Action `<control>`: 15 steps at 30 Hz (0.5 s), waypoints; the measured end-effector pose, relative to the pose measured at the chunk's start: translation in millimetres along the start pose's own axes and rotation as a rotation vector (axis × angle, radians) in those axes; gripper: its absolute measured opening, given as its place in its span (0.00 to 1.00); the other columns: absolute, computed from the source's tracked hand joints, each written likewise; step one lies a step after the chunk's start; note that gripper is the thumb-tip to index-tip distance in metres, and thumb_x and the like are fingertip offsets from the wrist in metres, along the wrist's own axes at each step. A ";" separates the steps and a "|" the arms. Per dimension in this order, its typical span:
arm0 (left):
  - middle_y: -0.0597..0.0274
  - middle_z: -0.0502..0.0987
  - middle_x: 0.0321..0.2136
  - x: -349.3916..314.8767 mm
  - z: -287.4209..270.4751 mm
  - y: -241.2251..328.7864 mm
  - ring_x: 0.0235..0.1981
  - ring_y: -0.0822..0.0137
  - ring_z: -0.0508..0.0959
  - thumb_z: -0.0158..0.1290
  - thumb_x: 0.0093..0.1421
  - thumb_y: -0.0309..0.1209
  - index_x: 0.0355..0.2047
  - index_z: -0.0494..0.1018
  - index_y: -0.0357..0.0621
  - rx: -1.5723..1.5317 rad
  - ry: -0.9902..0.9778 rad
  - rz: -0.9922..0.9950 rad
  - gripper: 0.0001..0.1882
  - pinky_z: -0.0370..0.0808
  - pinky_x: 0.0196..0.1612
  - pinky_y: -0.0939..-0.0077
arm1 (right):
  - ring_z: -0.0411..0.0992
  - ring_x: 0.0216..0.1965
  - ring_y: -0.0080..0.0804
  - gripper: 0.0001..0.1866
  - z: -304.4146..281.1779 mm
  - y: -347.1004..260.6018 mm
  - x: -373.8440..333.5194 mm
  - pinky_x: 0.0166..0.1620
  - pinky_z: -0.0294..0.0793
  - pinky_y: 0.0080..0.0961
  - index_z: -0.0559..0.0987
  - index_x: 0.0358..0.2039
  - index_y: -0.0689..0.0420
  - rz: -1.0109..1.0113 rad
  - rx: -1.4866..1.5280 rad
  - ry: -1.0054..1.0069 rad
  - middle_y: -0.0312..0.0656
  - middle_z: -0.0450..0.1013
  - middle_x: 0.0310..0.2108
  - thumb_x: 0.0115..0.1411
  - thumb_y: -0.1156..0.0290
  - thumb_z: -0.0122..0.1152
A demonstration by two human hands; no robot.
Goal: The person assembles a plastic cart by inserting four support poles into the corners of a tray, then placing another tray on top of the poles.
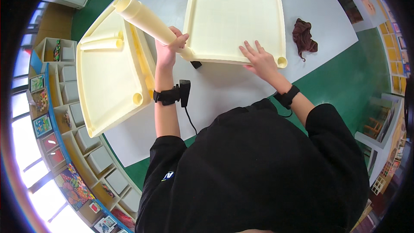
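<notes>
My left hand (165,52) is wrapped round a cream plastic tube (145,20), its wide hollow end tilted up toward the far left. The tube's narrower lower end meets the near left corner of a cream rimmed panel (235,17); I cannot tell how deep it sits there. Fingers spread, my right hand (261,63) rests on the panel's near edge, just left of its round corner socket (281,62). To the left of my left hand, a second cream panel (103,80) carries two loose tubes (101,44).
A crumpled dark brown cloth (304,36) lies on the white table (207,82), right of the panel. Shelves with white bins (88,140) line the left side. Black straps with cables circle both wrists; a black box (184,92) sits on the left one.
</notes>
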State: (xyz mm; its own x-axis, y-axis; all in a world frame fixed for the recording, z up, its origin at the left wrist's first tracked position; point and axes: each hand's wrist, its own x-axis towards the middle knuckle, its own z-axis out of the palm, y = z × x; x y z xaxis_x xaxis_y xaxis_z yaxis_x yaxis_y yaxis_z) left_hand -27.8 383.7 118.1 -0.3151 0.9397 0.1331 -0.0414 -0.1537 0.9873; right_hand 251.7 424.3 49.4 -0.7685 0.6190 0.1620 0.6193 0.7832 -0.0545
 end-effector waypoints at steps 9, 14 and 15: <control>0.66 0.66 0.11 16.3 -14.5 -7.4 0.13 0.74 0.64 0.53 0.36 0.18 0.11 0.65 0.39 -0.030 -0.253 -0.039 0.07 0.59 0.17 0.83 | 0.63 0.46 0.51 0.34 1.8 3.6 3.1 0.39 0.72 0.30 0.62 0.50 0.52 -0.020 -0.015 -0.001 0.42 0.60 0.50 0.41 0.61 0.61; 0.66 0.66 0.11 23.2 -28.3 -0.5 0.14 0.73 0.65 0.54 0.31 0.17 0.11 0.65 0.40 -0.161 -0.621 -0.018 0.08 0.60 0.17 0.80 | 0.62 0.46 0.51 0.33 -7.6 1.6 1.9 0.37 0.73 0.29 0.63 0.50 0.53 -0.064 -0.002 0.019 0.43 0.60 0.50 0.41 0.61 0.61; 0.66 0.67 0.12 23.0 -29.4 -3.8 0.15 0.73 0.65 0.55 0.29 0.17 0.10 0.65 0.41 -0.173 -0.641 -0.040 0.09 0.61 0.17 0.80 | 0.62 0.47 0.51 0.33 -10.2 1.2 0.8 0.37 0.73 0.30 0.63 0.49 0.53 -0.064 0.012 0.002 0.43 0.60 0.50 0.42 0.61 0.61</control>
State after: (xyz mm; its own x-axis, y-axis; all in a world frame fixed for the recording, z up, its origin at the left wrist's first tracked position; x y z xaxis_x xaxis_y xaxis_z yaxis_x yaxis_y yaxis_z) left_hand -62.9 396.9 114.9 0.3142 0.9330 0.1753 -0.2100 -0.1117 0.9713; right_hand 253.4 425.1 59.5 -0.8060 0.5676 0.1679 0.5671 0.8218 -0.0560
